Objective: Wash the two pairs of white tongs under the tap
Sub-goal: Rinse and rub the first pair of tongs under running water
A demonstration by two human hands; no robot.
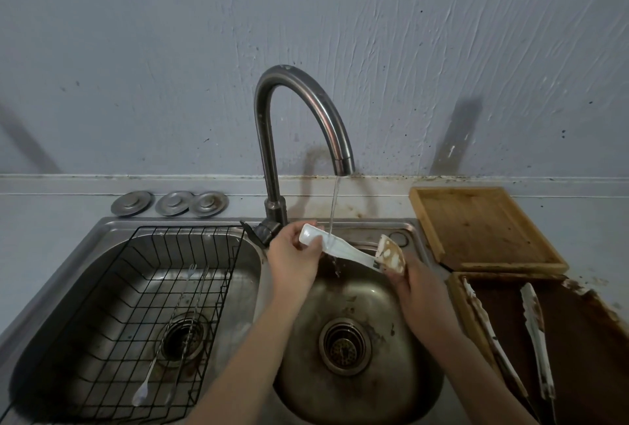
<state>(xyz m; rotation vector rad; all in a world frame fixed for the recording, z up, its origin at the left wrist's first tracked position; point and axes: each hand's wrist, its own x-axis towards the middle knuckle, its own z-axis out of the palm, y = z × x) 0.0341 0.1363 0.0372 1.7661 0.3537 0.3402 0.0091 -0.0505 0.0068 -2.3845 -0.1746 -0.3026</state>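
a rough, streaked grey-blue plaster wall [374, 33] speckled with dark spots fills the upper frame, meeting a pale grey table [51, 210] along a stained ledge under dim, cool light.

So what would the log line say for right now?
tap: running | left hand: holds tongs handle | right hand: holds dirty tip | second tongs: waiting, tray

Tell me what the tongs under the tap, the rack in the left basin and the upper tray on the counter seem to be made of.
Tongs: probably glossy white plastic, smooth and sheened, with brown residue at the head.
Rack: thin wire grid, seemingly metal with a matte black coating.
Upper tray: looks like bamboo or light wood, given its parallel grain lines and tan, unglossed finish.
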